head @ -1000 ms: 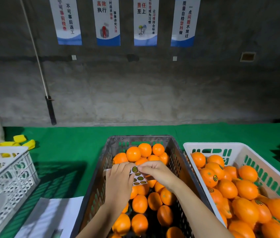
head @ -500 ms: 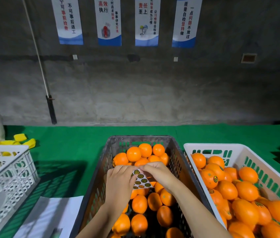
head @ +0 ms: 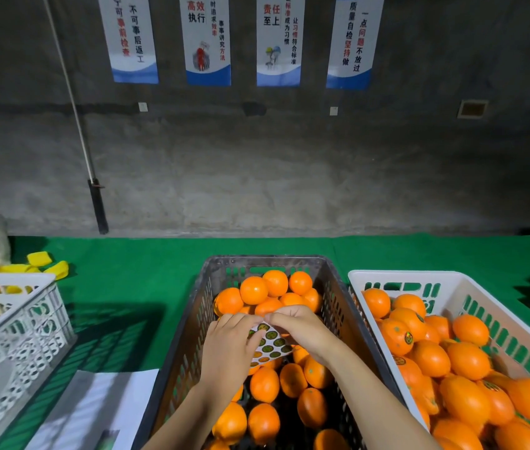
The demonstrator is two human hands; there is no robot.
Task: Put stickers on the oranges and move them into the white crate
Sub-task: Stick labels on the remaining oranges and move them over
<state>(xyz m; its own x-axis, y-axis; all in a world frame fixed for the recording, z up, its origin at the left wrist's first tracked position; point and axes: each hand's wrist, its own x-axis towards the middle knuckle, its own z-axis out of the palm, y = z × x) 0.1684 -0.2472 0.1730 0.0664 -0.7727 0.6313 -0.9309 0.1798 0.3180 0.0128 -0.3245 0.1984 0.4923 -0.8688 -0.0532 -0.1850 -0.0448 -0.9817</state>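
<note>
Green table (head: 146,287), both hands' fingers (head: 240,319) pinching sticker sheet (head: 271,344) over grey crate (head: 192,336) (oranges (head: 263,384) inside).

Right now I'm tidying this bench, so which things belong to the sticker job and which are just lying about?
In use: sticker sheet held by left hand and right hand; oranges in the grey crate; white crate.

Lying about: white basket, yellow pieces, paper.

Stickered oranges (head: 432,358) fill white crate (head: 451,280)
</note>
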